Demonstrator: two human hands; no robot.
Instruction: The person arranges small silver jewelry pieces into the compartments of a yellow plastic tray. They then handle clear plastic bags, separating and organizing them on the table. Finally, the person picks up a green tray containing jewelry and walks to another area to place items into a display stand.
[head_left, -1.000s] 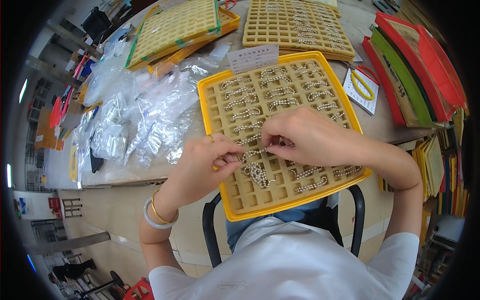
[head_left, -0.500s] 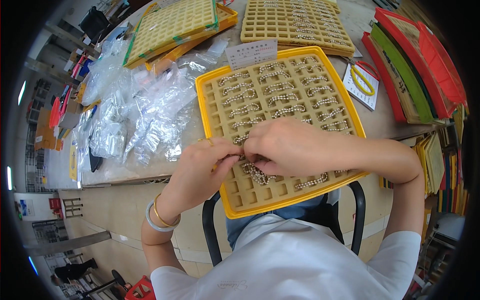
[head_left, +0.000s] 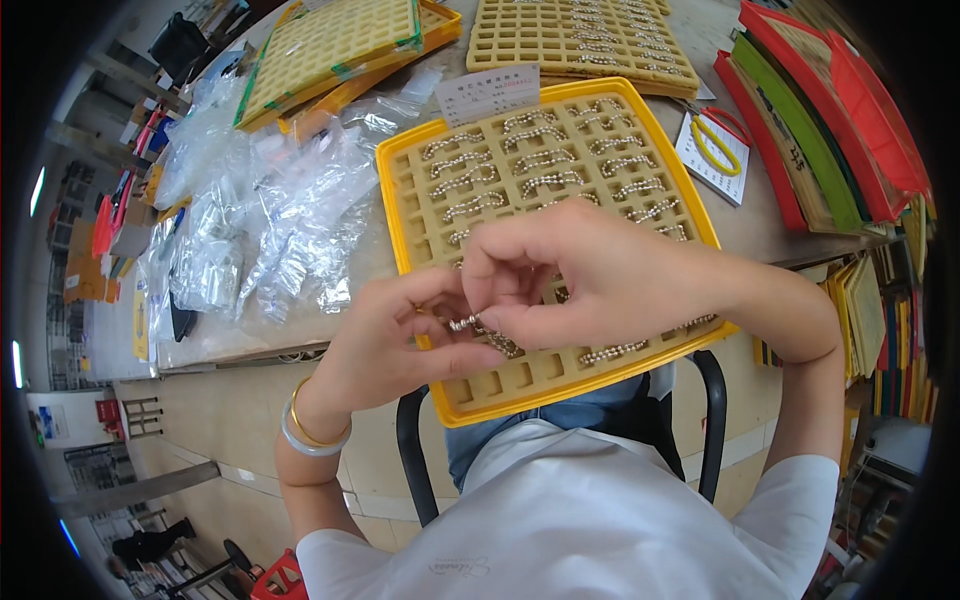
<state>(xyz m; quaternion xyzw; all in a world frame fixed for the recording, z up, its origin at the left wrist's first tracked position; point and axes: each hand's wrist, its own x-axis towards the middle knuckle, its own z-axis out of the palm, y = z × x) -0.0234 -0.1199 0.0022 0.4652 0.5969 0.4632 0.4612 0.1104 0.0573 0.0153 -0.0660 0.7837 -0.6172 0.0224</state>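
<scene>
A short strand of silvery beads [head_left: 462, 324] is pinched between my hands above the lower left of a yellow tray [head_left: 387, 200]. My left hand [head_left: 395, 330] has its fingers curled round one end. At the other end, the thumb and fingertips of my right hand [head_left: 570, 275] are closed on it. Beneath them, the tray's beige foam insert [head_left: 475, 388] has rows of small square pockets. Bead strands [head_left: 612, 353] lie looped across many pockets; my hands hide the middle rows. More beads [head_left: 503, 345] show just under my fingers.
A printed paper slip [head_left: 487, 95] stands at the tray's far edge. Clear plastic bags [head_left: 300, 210] are heaped to the left. More foam trays [head_left: 585, 40] lie behind. On the right are yellow-handled scissors [head_left: 715, 150] on a pad and upright red trays [head_left: 765, 150].
Both hands have risen off the foam, and the bead strand now shows between them. My right hand's fingers have turned more into view. The whole scene has shifted slightly left and up.
</scene>
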